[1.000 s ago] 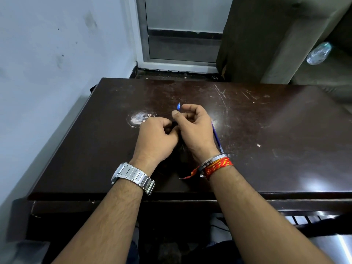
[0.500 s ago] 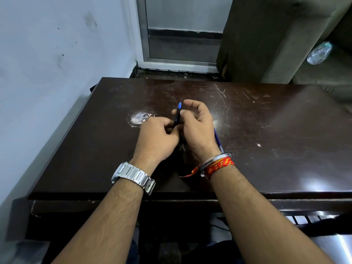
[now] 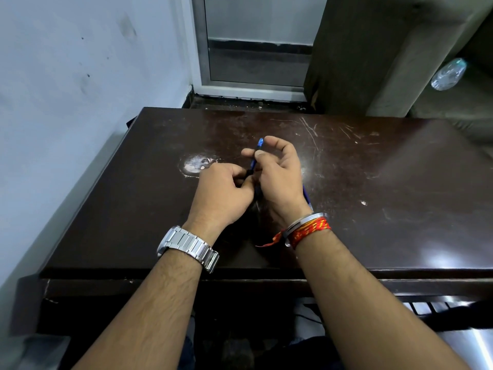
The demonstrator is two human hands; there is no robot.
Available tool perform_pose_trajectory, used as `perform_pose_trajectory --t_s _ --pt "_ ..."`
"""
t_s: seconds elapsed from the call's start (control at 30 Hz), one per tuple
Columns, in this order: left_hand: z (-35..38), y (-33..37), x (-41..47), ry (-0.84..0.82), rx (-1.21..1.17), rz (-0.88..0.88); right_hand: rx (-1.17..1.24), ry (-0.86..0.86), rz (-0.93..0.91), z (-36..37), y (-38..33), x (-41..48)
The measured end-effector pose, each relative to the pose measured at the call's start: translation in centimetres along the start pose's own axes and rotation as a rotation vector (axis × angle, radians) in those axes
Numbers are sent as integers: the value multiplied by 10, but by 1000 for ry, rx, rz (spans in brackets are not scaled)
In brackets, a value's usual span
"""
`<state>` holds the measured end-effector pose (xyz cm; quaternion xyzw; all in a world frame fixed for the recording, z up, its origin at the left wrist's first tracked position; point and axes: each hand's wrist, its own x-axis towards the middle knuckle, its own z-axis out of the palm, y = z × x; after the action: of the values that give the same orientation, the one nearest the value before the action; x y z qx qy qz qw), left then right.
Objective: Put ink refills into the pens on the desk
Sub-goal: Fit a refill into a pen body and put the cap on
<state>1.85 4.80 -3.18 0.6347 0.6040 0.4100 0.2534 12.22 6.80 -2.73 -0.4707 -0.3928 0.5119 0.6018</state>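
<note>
1. A person sits at a dark brown, scratched bench [image 3: 373, 182], both bare forearms reaching forward over it.
2. The right hand [image 3: 280, 180] pinches a blue pen [image 3: 255, 158] between thumb and forefinger; the other fingers curl loosely. The pen stands nearly upright above the middle of the bench, blue tip at the top.
3. The left hand [image 3: 221, 193] is closed in a loose fist around the pen's dark lower end, touching the right hand.
4. A second blue pen [image 3: 306, 194] lies on the bench just beside the right wrist, mostly hidden by the hand.
5. A silver watch [image 3: 186, 247] sits on the left wrist; a steel bangle and red-orange thread [image 3: 309, 228] are on the right.
6. A pale worn patch [image 3: 196, 164] marks the bench beside the left hand.
</note>
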Motion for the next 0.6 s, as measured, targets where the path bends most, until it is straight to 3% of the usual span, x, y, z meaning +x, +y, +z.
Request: perform_pose_trajectory --t_s 0.2,0.33,0.37,0.5,0.6 --pt "1 1 -1 7 25 -32 115 117 -25 -9 -11 4" --pt "-2 3 -2 142 5 -113 181 217 -87 -17 -17 9" --pt "-4 4 -2 190 -1 -127 89 237 -102 -20 -17 10" --pt "-8 4 0 314 -2 -168 -659 165 -128 -29 -6 9" --pt "-8 5 0 322 -8 -186 -843 113 -79 -29 -4 8"
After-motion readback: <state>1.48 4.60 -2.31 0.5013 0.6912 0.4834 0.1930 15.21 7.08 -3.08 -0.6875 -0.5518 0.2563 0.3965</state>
